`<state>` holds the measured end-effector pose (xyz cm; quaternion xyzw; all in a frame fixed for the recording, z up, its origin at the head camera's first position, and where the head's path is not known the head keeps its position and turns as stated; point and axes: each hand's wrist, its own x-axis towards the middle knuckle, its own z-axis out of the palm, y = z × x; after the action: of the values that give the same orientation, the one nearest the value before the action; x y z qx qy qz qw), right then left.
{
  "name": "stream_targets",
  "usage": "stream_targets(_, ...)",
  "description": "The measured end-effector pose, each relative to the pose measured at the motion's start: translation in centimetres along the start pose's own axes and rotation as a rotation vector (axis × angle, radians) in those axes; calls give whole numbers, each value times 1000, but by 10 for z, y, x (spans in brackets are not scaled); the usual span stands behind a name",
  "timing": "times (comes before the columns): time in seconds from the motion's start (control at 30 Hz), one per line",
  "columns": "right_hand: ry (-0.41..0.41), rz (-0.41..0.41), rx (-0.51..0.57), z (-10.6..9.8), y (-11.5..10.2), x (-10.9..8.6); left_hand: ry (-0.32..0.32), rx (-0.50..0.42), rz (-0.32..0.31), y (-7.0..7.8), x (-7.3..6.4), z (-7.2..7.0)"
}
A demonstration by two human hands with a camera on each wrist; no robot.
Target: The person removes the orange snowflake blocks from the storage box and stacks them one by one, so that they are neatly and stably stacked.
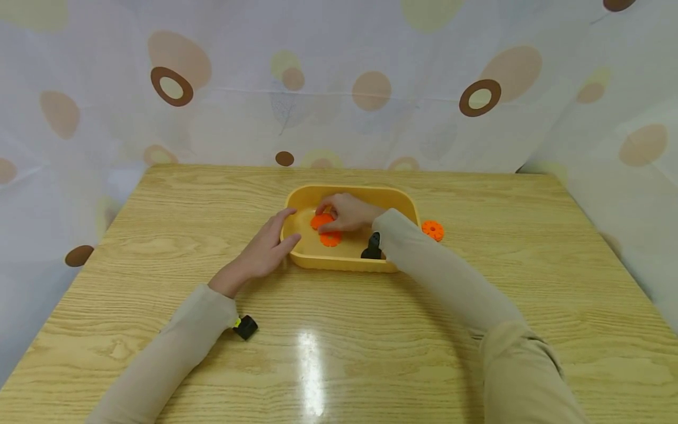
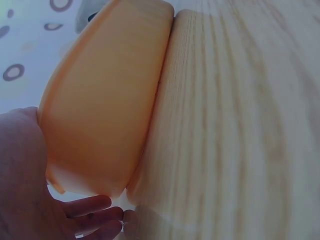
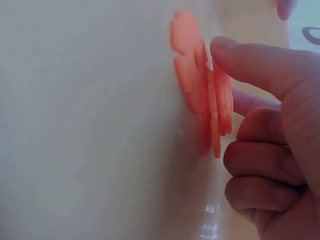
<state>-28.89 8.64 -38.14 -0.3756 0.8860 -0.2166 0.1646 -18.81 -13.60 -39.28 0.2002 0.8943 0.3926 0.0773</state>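
Note:
A yellow plastic basin stands on the wooden table. My left hand holds its left end, with thumb and index tips over the rim; in the left wrist view the other fingers lie beside the outer wall. Inside the basin, my right hand pinches an orange notched disc between thumb and fingers. Another orange disc lies on the basin floor just below it. The right wrist view shows the thin discs close together, edge-on, beside the thumb and curled fingers.
One more orange notched disc lies on the table, close to the basin's right end. A patterned cloth hangs behind the table. Small black devices sit at both wrists; the right sleeve passes over the basin's right rim.

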Motion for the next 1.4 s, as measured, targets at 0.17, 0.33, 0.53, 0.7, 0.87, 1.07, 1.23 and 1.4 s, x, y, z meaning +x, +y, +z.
stream_targets(0.17, -2, 21, -15, 1, -2, 0, -2, 2, -1, 0, -1, 0)
stream_targets(0.33, 1, 31, 1, 0, -1, -2, -4, -2, 0, 1, -1, 0)
stream_targets(0.53, 4, 45, 24, -1, 0, -1, -4, 8, 2, 2, -1, 0)
stream_targets(0.7, 3, 56, 45, -3, -1, -2, -2, 12, 6, 3, -2, 0)
stream_targets(0.87, 1, 56, 56, -3, -2, -3, -4, 22, -1, 2, -2, 0)
stream_targets(1.07, 7, 28, 72, -5, -3, -5, -4, 24, -5, 3, -3, 0)
stream_targets(1.23, 10, 38, 105, -7, -1, -6, -9, 47, -17, 6, -4, -1)
stream_targets(1.4, 22, 18, 119, -10, 0, -7, -20, 108, -36, 10, -5, -1)
